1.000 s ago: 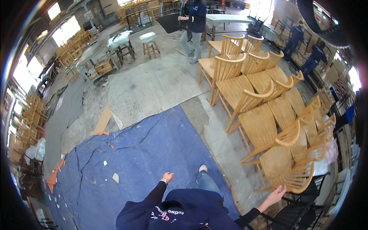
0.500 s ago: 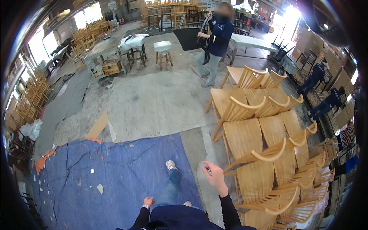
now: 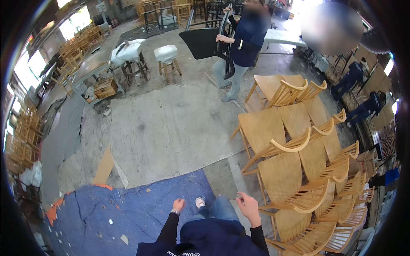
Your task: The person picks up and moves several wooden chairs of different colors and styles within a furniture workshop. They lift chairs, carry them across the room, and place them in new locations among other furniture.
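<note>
My left hand hangs over the blue tarp, its fingers loosely curled and nothing seen in them. Farther right, my right hand is raised with bent fingers apart, and it holds nothing. Close beside it stands the nearest row of light wooden chairs, which the hand does not seem to touch. Their spindle backs curve, and they are packed in several rows down the right side. My shoe is on the blue tarp below.
Ahead, a person carries a black chair. A covered stool and a workbench stand at the far left. Grey sheeting covers the floor in front. Two other people bend at the right edge.
I have moved forward, so the chairs, tarp edge and the person ahead look nearer. My left hand has come up and forward; my right hand sits slightly lower and farther right in view.
</note>
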`<state>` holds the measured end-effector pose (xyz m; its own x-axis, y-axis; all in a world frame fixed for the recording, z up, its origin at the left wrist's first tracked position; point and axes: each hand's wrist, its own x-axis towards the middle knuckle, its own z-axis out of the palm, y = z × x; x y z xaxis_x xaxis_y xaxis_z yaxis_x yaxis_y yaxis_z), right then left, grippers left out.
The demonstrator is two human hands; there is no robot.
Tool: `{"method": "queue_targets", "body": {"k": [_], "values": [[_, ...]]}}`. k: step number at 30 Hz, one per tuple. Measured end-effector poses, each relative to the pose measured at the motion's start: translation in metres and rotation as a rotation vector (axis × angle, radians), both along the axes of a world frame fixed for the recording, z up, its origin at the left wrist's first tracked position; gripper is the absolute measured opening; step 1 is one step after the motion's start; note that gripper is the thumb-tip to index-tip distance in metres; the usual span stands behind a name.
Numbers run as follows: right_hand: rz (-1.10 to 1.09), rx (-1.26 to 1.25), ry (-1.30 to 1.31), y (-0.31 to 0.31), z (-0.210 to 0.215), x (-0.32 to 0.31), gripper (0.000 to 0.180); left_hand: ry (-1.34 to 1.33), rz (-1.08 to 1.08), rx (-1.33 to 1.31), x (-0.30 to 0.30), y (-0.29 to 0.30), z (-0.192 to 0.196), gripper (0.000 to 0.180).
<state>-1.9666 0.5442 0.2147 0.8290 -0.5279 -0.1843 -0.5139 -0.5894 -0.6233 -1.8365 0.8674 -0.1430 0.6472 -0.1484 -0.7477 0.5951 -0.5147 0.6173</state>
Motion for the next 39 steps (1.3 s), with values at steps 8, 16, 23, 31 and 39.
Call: {"method": "queue_targets", "body": {"k": [8,16,23,31,39], "values": [[0.015,-0.060,0.104,-0.103,-0.057,0.170,0.026,-0.109,-0.076,-0.163,0.251,-0.169,0.021,0.026],[0.271,-0.176,-0.091,-0.243,-0.041,0.462,0.030,0.121,0.161,-0.019,0.369,-0.190,0.017,0.027],[0.570,-0.205,-0.222,-0.281,-0.001,0.711,0.027,0.273,0.628,0.011,0.475,-0.189,0.019,0.031],[0.600,-0.103,-0.164,-0.289,-0.022,0.895,0.027,0.188,0.619,-0.184,0.757,-0.236,0.000,0.030],[0.026,-0.289,-0.383,-0.407,0.036,1.012,0.022,-0.247,0.202,-0.392,1.101,-0.429,0.147,0.035]]}}
